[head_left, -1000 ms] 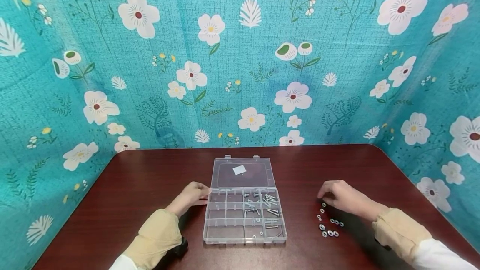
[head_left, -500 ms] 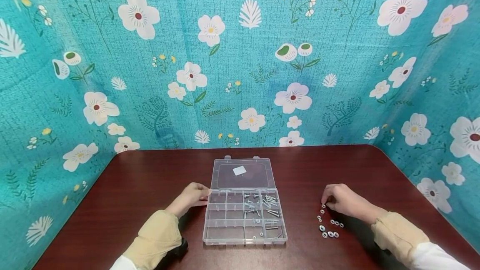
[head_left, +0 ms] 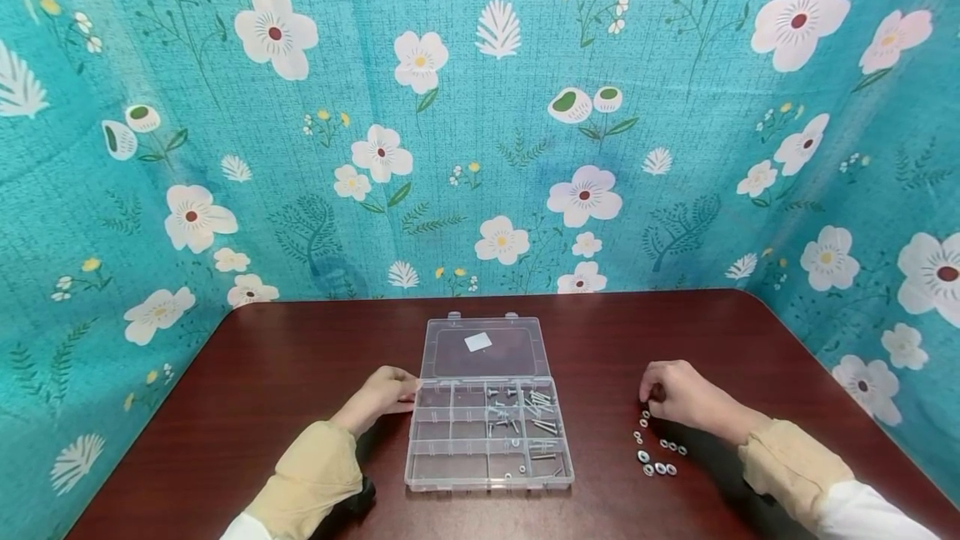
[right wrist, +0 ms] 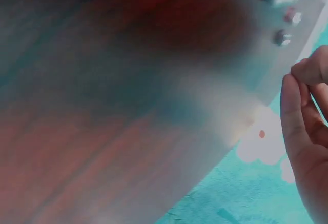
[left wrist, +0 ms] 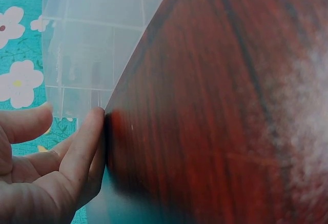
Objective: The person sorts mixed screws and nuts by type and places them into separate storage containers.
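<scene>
A clear plastic divided box [head_left: 450, 463] stands on the dark red table with its lid [head_left: 525, 348] laid back. Small bolts [head_left: 542, 398] fill some right-hand compartments. My left hand [head_left: 381, 394] touches the box's left side near the hinge, fingers fairly straight; in the left wrist view the fingertips [left wrist: 96, 115] meet the box's edge. Right of the box my right hand [head_left: 675, 390] hovers low, just beyond a short line of small nuts [head_left: 643, 423]. Its thumb and index fingertip [right wrist: 290, 83] meet; no object shows between them, though one could be hidden.
Nearer me lie more small nuts [head_left: 672, 447] and several larger round metal pieces [head_left: 661, 468]. A few small rings [head_left: 522, 469] sit in the box's front compartments. A floral cloth [head_left: 435, 148] hangs behind the table [head_left: 285, 357].
My right hand has moved slightly right and down toward the top nut of the line, then back up a little. The left hand stays at the box.
</scene>
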Tool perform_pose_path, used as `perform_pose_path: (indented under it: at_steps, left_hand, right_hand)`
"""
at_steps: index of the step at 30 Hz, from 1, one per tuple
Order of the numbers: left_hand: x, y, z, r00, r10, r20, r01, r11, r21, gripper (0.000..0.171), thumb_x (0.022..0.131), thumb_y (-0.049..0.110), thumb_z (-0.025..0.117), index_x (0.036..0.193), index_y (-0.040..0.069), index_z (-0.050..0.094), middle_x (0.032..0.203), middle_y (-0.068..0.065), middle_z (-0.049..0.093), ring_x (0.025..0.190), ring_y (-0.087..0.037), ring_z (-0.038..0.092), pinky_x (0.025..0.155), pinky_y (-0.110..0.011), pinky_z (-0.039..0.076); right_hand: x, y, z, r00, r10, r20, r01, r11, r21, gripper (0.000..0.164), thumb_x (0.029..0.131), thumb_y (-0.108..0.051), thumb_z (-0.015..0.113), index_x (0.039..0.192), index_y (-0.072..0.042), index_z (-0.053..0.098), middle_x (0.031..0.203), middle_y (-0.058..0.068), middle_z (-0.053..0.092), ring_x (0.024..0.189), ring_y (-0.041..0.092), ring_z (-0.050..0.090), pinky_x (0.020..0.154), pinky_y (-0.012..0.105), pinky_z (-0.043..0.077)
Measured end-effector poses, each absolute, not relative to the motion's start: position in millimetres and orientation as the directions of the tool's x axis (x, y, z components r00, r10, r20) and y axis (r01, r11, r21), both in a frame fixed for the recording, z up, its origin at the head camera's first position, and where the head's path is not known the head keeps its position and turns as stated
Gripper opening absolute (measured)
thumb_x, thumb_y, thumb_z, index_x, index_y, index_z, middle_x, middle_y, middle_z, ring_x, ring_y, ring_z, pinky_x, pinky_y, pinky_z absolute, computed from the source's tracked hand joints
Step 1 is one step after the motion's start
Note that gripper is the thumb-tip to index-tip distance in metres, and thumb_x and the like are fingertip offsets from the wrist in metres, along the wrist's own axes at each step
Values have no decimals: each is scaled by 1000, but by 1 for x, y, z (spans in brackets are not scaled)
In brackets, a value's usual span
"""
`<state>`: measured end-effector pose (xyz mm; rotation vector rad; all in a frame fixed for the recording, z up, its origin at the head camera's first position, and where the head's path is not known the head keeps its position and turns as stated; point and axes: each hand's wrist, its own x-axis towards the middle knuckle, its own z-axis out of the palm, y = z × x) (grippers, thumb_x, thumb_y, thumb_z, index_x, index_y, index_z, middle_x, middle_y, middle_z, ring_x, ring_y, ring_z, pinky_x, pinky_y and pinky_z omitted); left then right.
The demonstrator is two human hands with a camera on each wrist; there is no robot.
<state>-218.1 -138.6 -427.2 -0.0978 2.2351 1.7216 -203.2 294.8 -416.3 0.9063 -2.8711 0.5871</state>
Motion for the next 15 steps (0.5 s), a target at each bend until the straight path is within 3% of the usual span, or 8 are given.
perform_pose_path:
  at_steps: [9,15]
  left_hand:
    - [-218,-139,-428,-946,138,-293,-250,264,931,25,89,0,50,103,-21,52,83,-12,54,73,-15,53,71,-31,56]
    - [-219,-139,-428,-948,137,-287,-241,279,930,25,89,0,51,102,-21,53,84,-13,55,75,-16,53,72,-33,56]
  right_hand:
    - [-194,264,-405,-693,-625,359,-721,604,-340,24,63,8,66,68,-15,61,72,-10,52,60,0,43,47,13,40]
    - [-183,240,-398,-637,-659,400,-771,534,-348,25,64,8,64,69,-16,61,73,-12,51,60,-1,44,48,8,40]
